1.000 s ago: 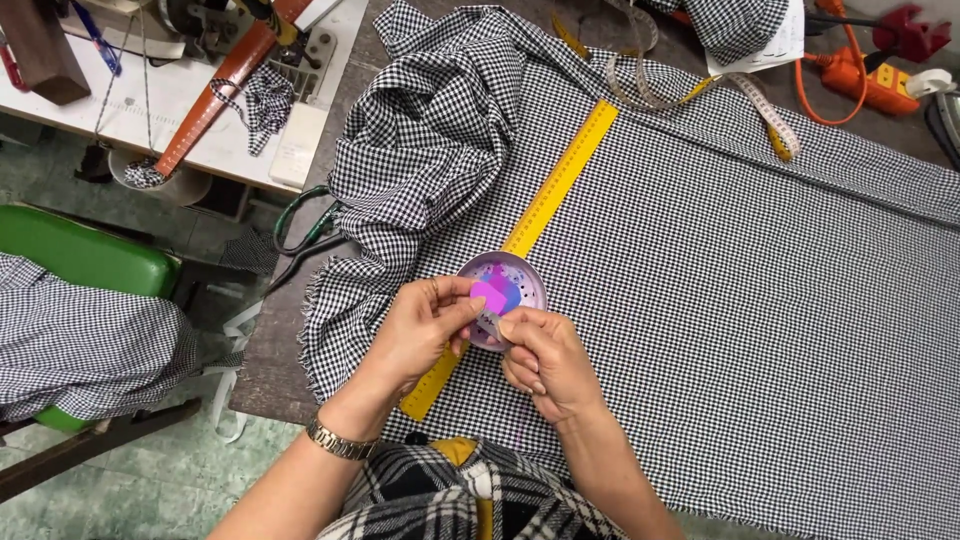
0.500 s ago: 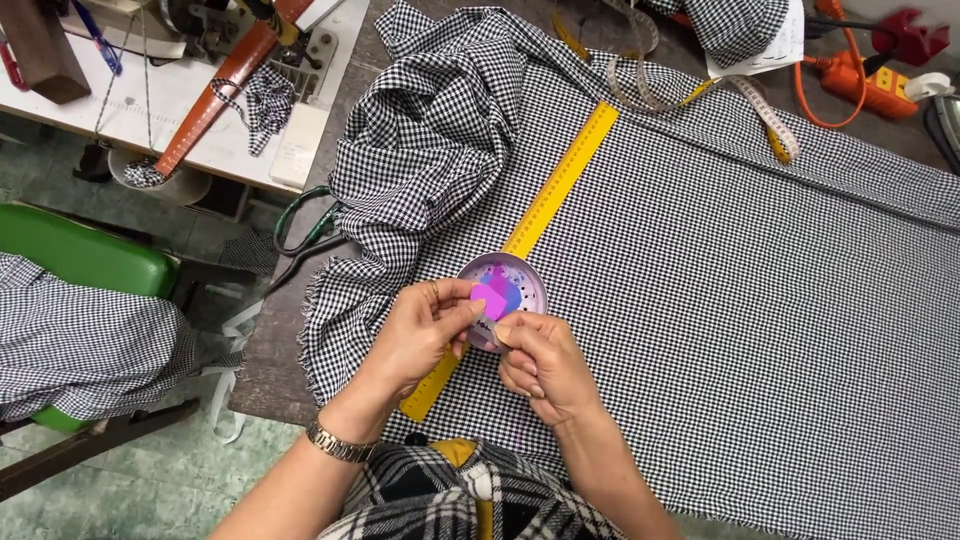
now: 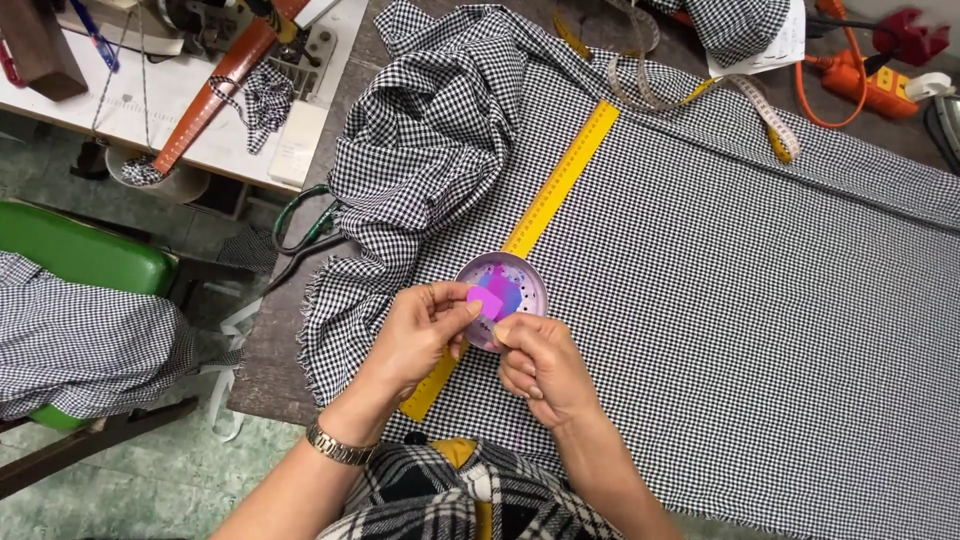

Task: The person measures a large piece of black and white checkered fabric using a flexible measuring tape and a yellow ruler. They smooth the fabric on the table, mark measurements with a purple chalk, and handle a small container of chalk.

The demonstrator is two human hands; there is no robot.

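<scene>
Black-and-white checked fabric (image 3: 720, 290) lies spread over the table, bunched up at its left end. A long yellow ruler (image 3: 555, 190) runs diagonally across it. On the ruler sits a small round purple tin (image 3: 518, 272) with pink and blue chalk pieces inside. Both hands meet just over the tin's near rim. My left hand (image 3: 425, 335), with a metal watch on the wrist, and my right hand (image 3: 540, 365) pinch a pink chalk piece (image 3: 488, 300) between their fingertips.
Green-handled scissors (image 3: 300, 225) lie at the table's left edge. A yellow measuring tape (image 3: 760, 115) and an orange power strip (image 3: 880, 85) lie at the back right. A sewing machine table (image 3: 180, 90) stands at the upper left, a green chair (image 3: 85, 260) draped with checked cloth below it.
Hardly anything differs. The fingers of both hands have shifted slightly on the pink chalk piece above the tin.
</scene>
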